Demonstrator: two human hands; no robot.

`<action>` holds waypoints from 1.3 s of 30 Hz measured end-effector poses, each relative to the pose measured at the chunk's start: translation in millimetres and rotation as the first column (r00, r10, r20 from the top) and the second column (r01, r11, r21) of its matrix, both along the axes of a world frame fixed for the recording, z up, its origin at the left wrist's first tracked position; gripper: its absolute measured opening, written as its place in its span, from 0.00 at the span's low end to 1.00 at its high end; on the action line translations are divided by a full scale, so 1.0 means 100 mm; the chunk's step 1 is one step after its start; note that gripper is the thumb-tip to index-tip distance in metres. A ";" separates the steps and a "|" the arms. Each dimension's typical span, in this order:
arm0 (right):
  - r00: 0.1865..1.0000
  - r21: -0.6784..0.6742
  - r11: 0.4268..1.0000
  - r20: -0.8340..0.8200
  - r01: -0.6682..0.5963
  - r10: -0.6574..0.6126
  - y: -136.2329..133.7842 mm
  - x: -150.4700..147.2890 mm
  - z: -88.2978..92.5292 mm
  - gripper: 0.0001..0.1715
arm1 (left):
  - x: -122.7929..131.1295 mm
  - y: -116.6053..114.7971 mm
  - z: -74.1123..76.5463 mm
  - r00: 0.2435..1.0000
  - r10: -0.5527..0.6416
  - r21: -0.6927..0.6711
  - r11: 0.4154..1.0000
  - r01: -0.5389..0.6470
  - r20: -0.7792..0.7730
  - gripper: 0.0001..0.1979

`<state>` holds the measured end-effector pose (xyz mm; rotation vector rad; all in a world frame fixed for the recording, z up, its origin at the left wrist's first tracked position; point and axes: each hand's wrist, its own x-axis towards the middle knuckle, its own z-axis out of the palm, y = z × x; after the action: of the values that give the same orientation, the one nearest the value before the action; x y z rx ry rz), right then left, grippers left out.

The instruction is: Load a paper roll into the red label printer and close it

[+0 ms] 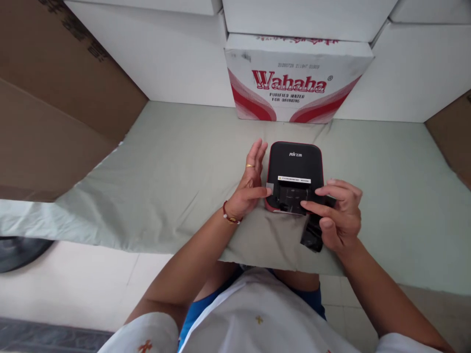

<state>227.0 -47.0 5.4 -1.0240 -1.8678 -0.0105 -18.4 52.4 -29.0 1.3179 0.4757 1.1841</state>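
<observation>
A flat black device point(296, 166) with rounded corners, a red edge and a white label strip lies on the cloth. A glossy dark panel point(293, 196) sits in its front part. My left hand point(250, 184) rests along the device's left side, fingers stretched out and thumb over the front left corner. Beside the thumb tip shows a small greyish tab point(270, 188). My right hand point(340, 211) is at the right side, fingers apart, its index finger touching the glossy panel. Partly behind it, a black shiny strip point(312, 234) hangs over the device's front right corner.
A pale green cloth point(184, 162) covers the table. A white and red water carton point(294, 83) stands behind the device, among white boxes point(176, 54). Brown cardboard point(55, 113) rises on the left, with more at the far right point(452, 132). The table's front edge runs close to my body.
</observation>
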 end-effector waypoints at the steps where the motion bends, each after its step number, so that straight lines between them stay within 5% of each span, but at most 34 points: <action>1: 1.000 -0.006 1.000 -0.004 -0.002 0.002 -0.01 0.00 0.00 0.25 | 0.01 0.00 -0.01 0.998 -0.058 -0.047 0.997 0.060 0.033 0.61; 5: 1.000 -0.042 0.999 -0.006 -0.031 0.030 -0.02 0.02 0.02 0.22 | 0.03 -0.02 0.00 0.983 -0.147 -0.153 0.975 0.162 0.106 0.61; 15: 0.999 -0.116 0.992 0.002 -0.040 0.040 -0.07 0.05 0.08 0.22 | 0.02 -0.01 -0.05 0.996 -0.067 -0.200 0.978 0.053 -0.063 0.50; 22: 0.999 -0.024 0.999 0.024 0.027 -0.026 -0.06 0.02 0.10 0.19 | 0.09 0.01 -0.13 0.999 -0.051 -0.192 0.980 0.052 0.009 0.52; 26: 0.984 -0.157 0.978 -0.142 -0.134 0.112 0.04 0.03 0.34 0.21 | 0.13 0.05 -0.19 0.998 -0.033 -0.174 0.984 0.041 0.052 0.48; 29: 0.967 -0.377 0.920 -0.253 -0.111 0.014 0.23 0.05 0.65 0.25 | 0.14 0.07 -0.21 0.998 -0.014 -0.175 0.984 0.024 0.057 0.45; 32: 0.998 -0.657 0.753 -0.003 0.049 -0.067 0.52 0.02 0.90 0.19 | 0.15 0.09 -0.24 0.999 -0.004 -0.166 0.986 0.011 0.043 0.43; 34: 0.970 -0.712 0.674 0.242 0.197 -0.027 0.72 -0.04 0.96 0.16 | 0.15 0.10 -0.26 0.998 -0.001 -0.165 0.986 0.010 0.055 0.44; 39: 0.617 -0.402 0.754 0.787 0.519 -0.006 1.01 -0.25 0.77 0.16 | 0.17 0.11 -0.30 0.998 0.004 -0.162 0.987 0.005 0.057 0.46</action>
<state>201.8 54.0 82.8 -2.0100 -2.5129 -0.0333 -1.5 63.5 -58.6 1.1415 0.5191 1.1552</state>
